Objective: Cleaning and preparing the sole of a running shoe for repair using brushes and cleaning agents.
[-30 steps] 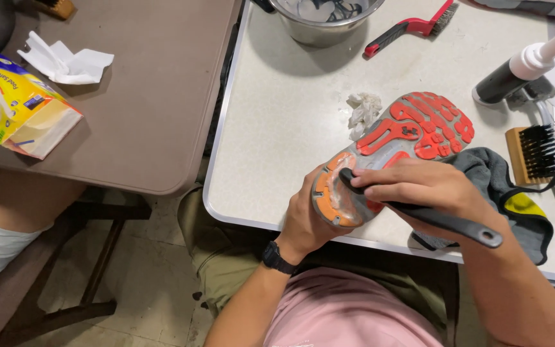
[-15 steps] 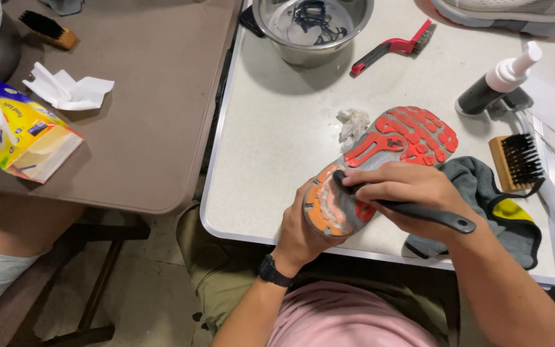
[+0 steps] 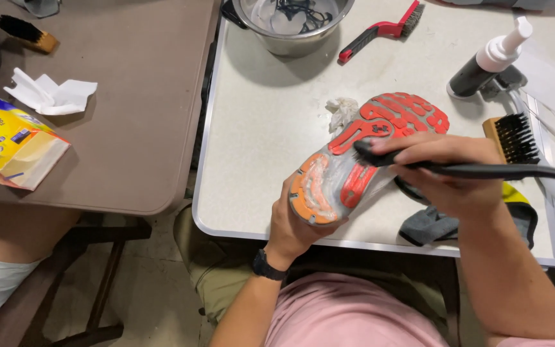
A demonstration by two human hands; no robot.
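Note:
A sports shoe (image 3: 380, 148) lies sole up at the near edge of the white table (image 3: 271, 128), its sole red toward the toe and orange at the heel. My left hand (image 3: 293, 225) grips the heel end from below. My right hand (image 3: 451, 173) is closed on a black long-handled brush (image 3: 483, 170), whose head rests on the middle of the sole. A grey and yellow cloth (image 3: 431, 225) lies under my right hand.
A metal bowl (image 3: 293, 26) with water, a red wire brush (image 3: 380, 29), a pump bottle (image 3: 486, 64), a wooden bristle brush (image 3: 512, 138) and a crumpled wipe (image 3: 342, 110) sit on the white table. The brown table (image 3: 123, 128) holds a tissue pack (image 3: 11, 144) and tissue (image 3: 49, 93).
My right hand has slid the black brush from the heel end up to the middle of the sole. The camera view has shifted, so the table things sit lower in frame.

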